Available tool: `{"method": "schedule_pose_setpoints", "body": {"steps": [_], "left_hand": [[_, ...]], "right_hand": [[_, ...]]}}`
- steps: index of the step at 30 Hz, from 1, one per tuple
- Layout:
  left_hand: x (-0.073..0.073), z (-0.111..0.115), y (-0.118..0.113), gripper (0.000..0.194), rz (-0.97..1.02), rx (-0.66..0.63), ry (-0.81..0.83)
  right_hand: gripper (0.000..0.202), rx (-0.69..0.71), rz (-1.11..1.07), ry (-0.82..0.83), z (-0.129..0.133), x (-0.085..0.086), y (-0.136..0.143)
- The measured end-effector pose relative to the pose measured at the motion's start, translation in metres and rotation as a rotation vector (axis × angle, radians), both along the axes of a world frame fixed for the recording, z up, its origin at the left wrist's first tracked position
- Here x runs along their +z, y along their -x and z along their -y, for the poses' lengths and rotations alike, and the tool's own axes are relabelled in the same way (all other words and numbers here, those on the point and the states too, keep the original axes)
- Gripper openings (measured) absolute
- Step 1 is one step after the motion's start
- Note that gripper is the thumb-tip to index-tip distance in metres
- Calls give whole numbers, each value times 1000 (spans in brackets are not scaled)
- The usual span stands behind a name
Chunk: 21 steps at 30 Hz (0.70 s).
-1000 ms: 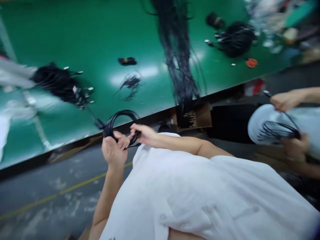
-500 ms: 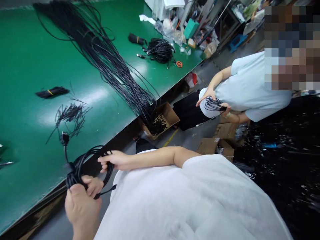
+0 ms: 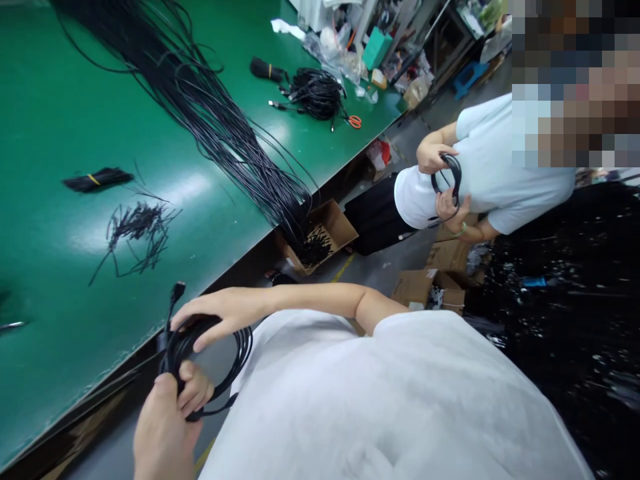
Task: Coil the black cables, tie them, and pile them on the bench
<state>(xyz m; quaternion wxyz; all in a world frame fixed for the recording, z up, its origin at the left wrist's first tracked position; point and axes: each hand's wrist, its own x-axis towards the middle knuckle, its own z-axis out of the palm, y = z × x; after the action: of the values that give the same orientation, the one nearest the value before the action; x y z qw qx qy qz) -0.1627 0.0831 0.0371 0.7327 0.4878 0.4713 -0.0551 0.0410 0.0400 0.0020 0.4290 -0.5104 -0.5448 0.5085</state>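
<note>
My left hand (image 3: 173, 407) is closed around the near side of a coiled black cable (image 3: 243, 353), its thumb and curled fingers pressed on the loops. At the far side my right hand (image 3: 220, 317) arches over the coil, with loops between the thumb and the long fingers; the fingertips are partly hidden behind it. A black plug (image 3: 177, 291) on a short cable end sticks up past the right fingers. One thin tail hangs out by my shirt. Both hands are just off the front edge of the green table (image 3: 60, 300).
On the table lie a loose heap of black ties (image 3: 137, 227), a banded tie bundle (image 3: 97, 180), a long bunch of cables (image 3: 215, 120), a cable pile (image 3: 317, 93) and orange-handled scissors (image 3: 355, 122). A cardboard box (image 3: 343, 227) stands below. A co-worker (image 3: 480, 153) holds another coil.
My right hand has shifted from pinching the coil's right side to reaching over its top with longer fingers. The plug has swung right. The co-worker's hands now hold their cable in a tighter loop.
</note>
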Motion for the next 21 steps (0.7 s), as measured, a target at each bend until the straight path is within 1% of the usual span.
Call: {"method": "schedule_pose_setpoints", "body": {"steps": [2, 3, 4, 5, 7, 9, 10, 11, 12, 13, 15, 16, 18, 19, 20, 21], "left_hand": [[-9, -1, -3, 37, 45, 104, 117], [-12, -1, -4, 36, 63, 129, 166], [-14, 1, -6, 36, 73, 119, 193], [-14, 2, -8, 37, 86, 110, 199], [-9, 7, -13, 41, 124, 74, 173], [-1, 11, -21, 46, 169, -2, 150], [3, 11, -26, 48, 189, -40, 149], [6, 11, -31, 49, 203, -61, 154], [8, 10, -36, 50, 209, -55, 165], [9, 9, -40, 51, 207, -18, 182], [9, 8, -46, 51, 191, 109, 220], [8, 8, -47, 50, 191, 176, 243], [8, 9, -49, 47, 203, 294, 290], [9, 9, -49, 47, 202, 358, 299], [9, 10, -48, 47, 190, 430, 296], [10, 12, -48, 46, 167, 508, 286]], "right_hand": [[26, 109, 317, -58, 3, 7, 4], [27, 175, 456, -81, 4, 11, 5], [28, 226, 581, -105, 6, 16, 5], [29, 246, 693, -136, 8, 21, 5], [30, 199, 863, -243, 13, 31, 0], [31, 147, 935, -400, 14, 35, -8], [31, 155, 934, -481, 13, 34, -13], [30, 193, 919, -543, 9, 30, -17], [28, 256, 903, -574, 5, 26, -20], [26, 331, 890, -570, 0, 20, -23], [24, 473, 850, -483, -12, 9, -29], [23, 535, 792, -434, -18, 2, -34], [23, 627, 565, -351, -36, -13, -56], [26, 638, 434, -287, -48, -24, -72], [27, 594, 343, -193, -64, -37, -90], [26, 485, 331, -68, -83, -52, -111]]}}
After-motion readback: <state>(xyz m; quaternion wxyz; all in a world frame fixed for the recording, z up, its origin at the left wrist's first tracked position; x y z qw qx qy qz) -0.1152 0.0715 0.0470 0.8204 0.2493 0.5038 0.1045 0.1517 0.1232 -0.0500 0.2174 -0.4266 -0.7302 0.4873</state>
